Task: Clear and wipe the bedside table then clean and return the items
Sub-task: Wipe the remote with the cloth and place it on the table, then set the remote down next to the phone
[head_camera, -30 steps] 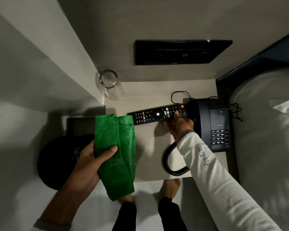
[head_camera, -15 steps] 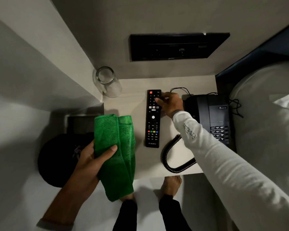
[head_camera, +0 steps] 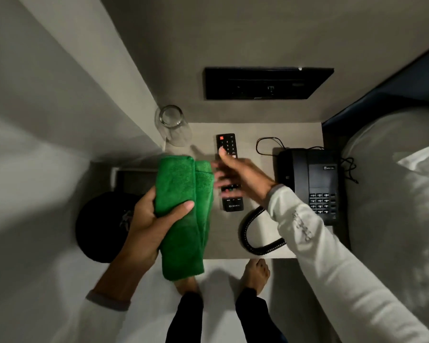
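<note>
My right hand (head_camera: 243, 177) hangs over the TV remote (head_camera: 229, 173), fingers spread and blurred, gripping nothing; whether they touch the buttons I cannot tell. The remote lies flat in the middle of the bedside table (head_camera: 300, 133), its long axis running from the wall end toward me, red power key at the far end and the brand label at the near end. It sits directly under my right palm, so that hand is much the nearer one. My left hand (head_camera: 154, 219) is clenched around a folded green microfibre cloth (head_camera: 183, 214), thumb across its front, the cloth hanging over the table's left edge just beside the remote.

My guess is that the next move brings cloth and remote together, and the remote's lengthwise lie suits a grasp across its narrow width.

On the pale tabletop a clear drinking glass (head_camera: 172, 126) stands in the far left corner, and a black corded telephone (head_camera: 312, 184) sits at the right, its coiled cord (head_camera: 255, 233) looping to the front edge. A black switch panel (head_camera: 268, 82) is set in the wall behind; a white pillow (head_camera: 394, 194) lies to the right.
</note>
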### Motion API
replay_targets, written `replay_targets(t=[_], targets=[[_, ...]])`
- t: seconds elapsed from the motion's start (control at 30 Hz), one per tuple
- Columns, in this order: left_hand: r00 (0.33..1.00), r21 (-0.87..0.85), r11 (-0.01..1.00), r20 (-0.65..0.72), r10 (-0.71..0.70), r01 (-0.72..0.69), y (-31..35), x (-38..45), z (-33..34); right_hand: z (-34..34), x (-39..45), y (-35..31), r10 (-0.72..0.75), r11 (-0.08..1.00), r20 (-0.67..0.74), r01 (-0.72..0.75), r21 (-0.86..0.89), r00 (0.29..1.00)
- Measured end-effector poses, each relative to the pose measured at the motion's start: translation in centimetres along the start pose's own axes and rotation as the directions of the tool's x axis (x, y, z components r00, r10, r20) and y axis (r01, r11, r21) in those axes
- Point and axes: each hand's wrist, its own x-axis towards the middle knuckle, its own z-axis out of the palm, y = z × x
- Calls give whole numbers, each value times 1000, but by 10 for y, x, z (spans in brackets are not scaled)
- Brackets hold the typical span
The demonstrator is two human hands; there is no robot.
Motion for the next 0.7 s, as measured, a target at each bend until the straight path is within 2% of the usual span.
replay_targets(t=[0.03, 0.1, 0.23, 0.37, 0.43, 0.57, 0.63, 0.7], targets=[[1000, 24, 999, -11, 23, -22, 6, -4, 5, 7, -15, -3, 45, 999, 135, -45, 2, 990], [997, 58, 996, -36, 66, -64, 20, -19, 12, 24, -44, -16, 10, 999, 247, -2, -34, 969], [994, 41, 996, -75, 85, -82, 51, -78, 4, 68, -96, -63, -138, 966, 212, 179, -189, 968], [998, 21, 1000, 63, -21, 19, 70, -148, -41, 113, -133, -100, -146, 940, 239, 210, -268, 960], [997, -10, 997, 33, -71, 71, 76, -192, -85, 152, -154, -110, -158, 939, 279, 232, -256, 947], [976, -218, 971, -169, -141, 103, 68, -280, -174, 245, -188, -99, -107, 960, 412, 202, -194, 905], [932, -194, 978, -335, -140, 77, 57, -322, -216, 299, -199, -79, -65, 964, 460, 176, -201, 885], [843, -115, 992, -526, -111, 58, 41, -361, -257, 354, -213, -51, -17, 965, 493, 144, -221, 870]])
